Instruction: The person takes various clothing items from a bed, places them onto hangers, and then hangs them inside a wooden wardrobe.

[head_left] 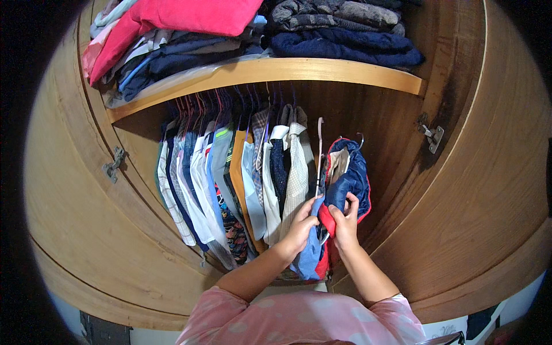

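Below the wooden shelf (270, 70), toward its right end, two bare hands are busy with some clothes. The left hand (300, 225) is closed on a light blue garment (309, 253), with the thumb and fingers pinching the cloth near its top. Most of this garment hangs down below that hand, far under the shelf.

The right hand (346, 223) is just beside the left one. It grips a puffy jacket (357, 172), dark blue inside with red edges. The thumb presses on the near side and the fingers curl over the blue part. Most of the jacket sits above the right hand, between it and the shelf. A bit of red cloth (327, 219) shows between the two hands.

A pale hanger (319, 152) stands up from the left hand, its hook under the shelf. I cannot tell if the fingers hold it too.

Left of the hands, under the shelf, many clothes hang in a row. The closest are a cream checked shirt (295, 167) and a dark spotted shirt (279, 172). A mustard shirt (238, 172) hangs under the shelf's middle. On top of the shelf lie a bright pink cloth (195, 16) and a folded navy garment (345, 49).
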{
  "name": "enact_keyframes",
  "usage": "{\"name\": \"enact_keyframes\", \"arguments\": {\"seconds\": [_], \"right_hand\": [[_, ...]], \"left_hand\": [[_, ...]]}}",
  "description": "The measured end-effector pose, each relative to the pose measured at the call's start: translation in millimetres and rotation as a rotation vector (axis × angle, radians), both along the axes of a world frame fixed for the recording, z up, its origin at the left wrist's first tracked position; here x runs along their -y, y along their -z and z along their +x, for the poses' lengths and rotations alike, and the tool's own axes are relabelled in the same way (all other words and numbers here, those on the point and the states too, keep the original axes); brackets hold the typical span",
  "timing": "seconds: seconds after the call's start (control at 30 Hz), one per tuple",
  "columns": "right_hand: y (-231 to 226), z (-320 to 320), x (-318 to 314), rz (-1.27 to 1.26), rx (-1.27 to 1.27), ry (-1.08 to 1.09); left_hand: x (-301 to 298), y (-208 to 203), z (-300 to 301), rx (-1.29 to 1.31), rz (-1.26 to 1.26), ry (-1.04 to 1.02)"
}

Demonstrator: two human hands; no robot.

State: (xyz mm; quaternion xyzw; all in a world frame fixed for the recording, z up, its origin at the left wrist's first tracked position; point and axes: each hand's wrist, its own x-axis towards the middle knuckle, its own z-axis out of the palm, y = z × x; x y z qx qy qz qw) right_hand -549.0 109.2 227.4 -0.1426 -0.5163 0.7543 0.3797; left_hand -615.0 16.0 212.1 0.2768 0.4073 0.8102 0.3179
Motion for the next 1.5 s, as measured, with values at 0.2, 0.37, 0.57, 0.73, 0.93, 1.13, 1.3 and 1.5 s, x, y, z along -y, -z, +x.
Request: {"name": "enact_keyframes", "arguments": {"seconds": [0.2,0.37,0.57,0.73,0.93,1.13,1.3,1.5], "right_hand": [[3.4,-4.8,-32.2,-0.123,-0.055,-0.001],[-8.7,-14.1,-48.1,-0.084,-0.096,0.000],[-21.0,-21.5,-59.5,-0.003,-0.125,0.038],[-30.1,-23.8,-59.6,0.015,-0.126,0.025],[-39.4,-49.9,-69.1,0.162,-0.080,-0.004],[-74.4,-97.6,-84.9,0.377,-0.040,0.046],[-97.1,-144.1,-103.1,0.552,0.128,0.150],[-96.3,-172.4,-98.7,0.627,0.160,0.228]], "left_hand": [[-17.7,11.6,-33.1,-0.003,-0.030,-0.106],[-39.1,-35.9,-72.1,-0.010,0.001,-0.148],[-63.1,-83.3,-103.4,-0.141,0.058,-0.214],[-67.6,-62.2,-116.8,-0.208,-0.027,-0.316],[-70.9,-37.3,-137.7,-0.219,-0.088,-0.486],[-51.2,-33.8,-124.6,-0.477,-0.124,-0.481],[-26.2,-29.4,-109.1,-0.612,-0.183,-0.421],[-2.1,-15.9,-100.8,-0.583,-0.219,-0.474]]}}
